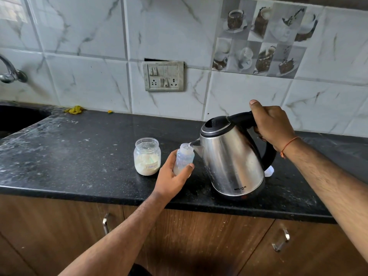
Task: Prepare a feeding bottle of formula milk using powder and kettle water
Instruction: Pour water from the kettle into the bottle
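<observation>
Gripping the black handle of the kettle [232, 160], the right hand [273, 124] is closing its fingers around it, with the thumb lying on top. It is tilting the steel kettle so the spout is touching the open mouth of the bottle [184, 158]. The left hand [172, 176] is holding the small clear bottle, thumb and fingers curled around its lower part, above the black counter [79, 148]. Just beside it an open jar [147, 156] with white powder is standing.
</observation>
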